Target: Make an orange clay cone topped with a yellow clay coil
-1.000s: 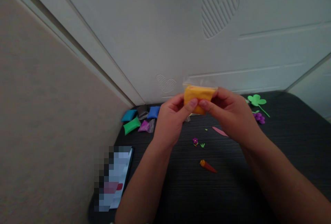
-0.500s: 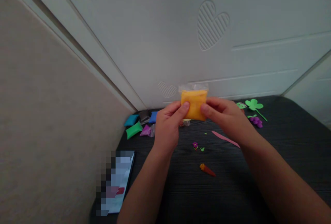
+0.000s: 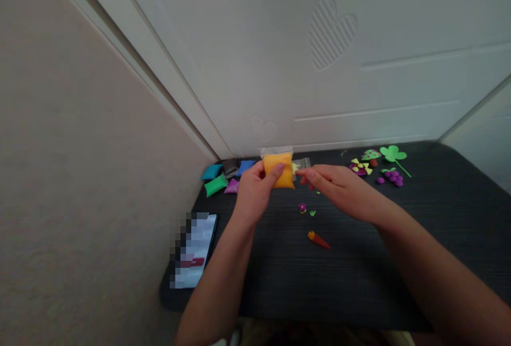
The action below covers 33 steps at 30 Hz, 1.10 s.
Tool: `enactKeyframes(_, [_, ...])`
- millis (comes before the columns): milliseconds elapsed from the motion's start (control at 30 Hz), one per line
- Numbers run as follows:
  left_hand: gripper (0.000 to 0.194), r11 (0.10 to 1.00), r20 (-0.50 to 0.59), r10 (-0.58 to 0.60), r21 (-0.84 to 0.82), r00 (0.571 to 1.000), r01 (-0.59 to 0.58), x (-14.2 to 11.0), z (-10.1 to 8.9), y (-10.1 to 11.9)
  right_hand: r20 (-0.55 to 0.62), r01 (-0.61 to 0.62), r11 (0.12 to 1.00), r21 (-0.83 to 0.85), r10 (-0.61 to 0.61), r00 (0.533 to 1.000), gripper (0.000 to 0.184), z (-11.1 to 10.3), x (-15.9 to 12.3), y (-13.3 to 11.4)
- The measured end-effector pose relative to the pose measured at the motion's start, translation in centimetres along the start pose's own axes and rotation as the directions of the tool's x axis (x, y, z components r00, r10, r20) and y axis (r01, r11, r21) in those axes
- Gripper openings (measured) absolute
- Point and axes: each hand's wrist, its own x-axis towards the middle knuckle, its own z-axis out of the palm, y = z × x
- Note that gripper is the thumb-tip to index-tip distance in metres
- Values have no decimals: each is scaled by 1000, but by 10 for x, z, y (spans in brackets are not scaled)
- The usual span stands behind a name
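My left hand (image 3: 255,192) grips a small clear bag of yellow modelling clay (image 3: 279,169) above the table, thumb across its front. Just right of it, my right hand (image 3: 337,186) is off the packet, index finger stretched toward it and the other fingers partly bent, with nothing seen in them. Behind the fingertips lies another clear bag with pale yellow clay (image 3: 296,167), partly covered. Below the hands on the dark table are a tiny purple clay flower (image 3: 302,207), a small green leaf piece (image 3: 312,213) and an orange-red clay carrot (image 3: 319,240).
Blue (image 3: 245,167), black (image 3: 230,167), teal (image 3: 211,172), green (image 3: 216,185) and purple (image 3: 232,186) clay packets lie back left. A phone (image 3: 199,250) rests at the left edge. Back right are a clay mushroom (image 3: 372,155), clover (image 3: 393,153), grapes (image 3: 395,178) and purple-yellow piece (image 3: 360,167).
My right hand has let go of the yellow packet. My left hand, still holding it, has moved slightly left and down. The pink knife seen before no longer shows.
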Motion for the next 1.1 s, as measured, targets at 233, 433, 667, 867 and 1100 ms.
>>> enactKeyframes(233, [43, 950, 13, -163, 271, 987, 154, -21, -31, -61, 264, -146, 986, -82, 163, 951, 30, 26, -48, 39])
enactKeyframes(433, [43, 900, -53, -140, 409, 989, 149, -25, -37, -90, 282, -216, 959, -183, 262, 923, 32, 56, -75, 52])
enactKeyframes(667, [34, 941, -134, 24, 337, 991, 23, -34, -27, -69, 262, -205, 977, -62, 214, 941, 17, 54, -68, 36])
enactKeyframes(867, [31, 997, 118, 23, -75, 993, -15, -51, 8, -42, 15, -229, 857, 462, 250, 968, 15, 46, -56, 28])
enactKeyframes(1100, [30, 905, 279, -60, -389, 958, 170, -49, 36, -61, -176, -146, 868, 474, 256, 951, 17, 64, -53, 43])
